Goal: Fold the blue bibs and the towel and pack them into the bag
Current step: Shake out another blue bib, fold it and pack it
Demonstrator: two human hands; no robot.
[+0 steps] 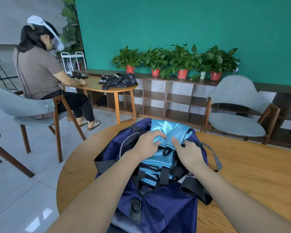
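Blue, slippery-looking fabric is the worry here: the top bib (170,130) sits only half inside the bag (158,207), its far end draped over the bag's rim, and if I push down unevenly I judge the fold could slide open or the whole piece could slip out over the far edge onto the table (250,174). A black cord loop just below my fingers could also snag as the bib goes in. Under it I see a stack of folded bibs (151,172) already lying in the open mouth, crossed by black straps; a hard shove might skew that stack. A white patch at the right of the opening may be the towel, but I cannot tell from this angle.

My left hand (147,144) reaches in from the lower left, palm down, fingers curled over the near edge of the top bib and pinching it. My right hand (190,152) comes in from the lower right, thumb pointing up against the same edge, fingers wrapped over the bib's right side by the bag's rim. Both hands are grasping the bib, close together, forearms stretched out over the bag.
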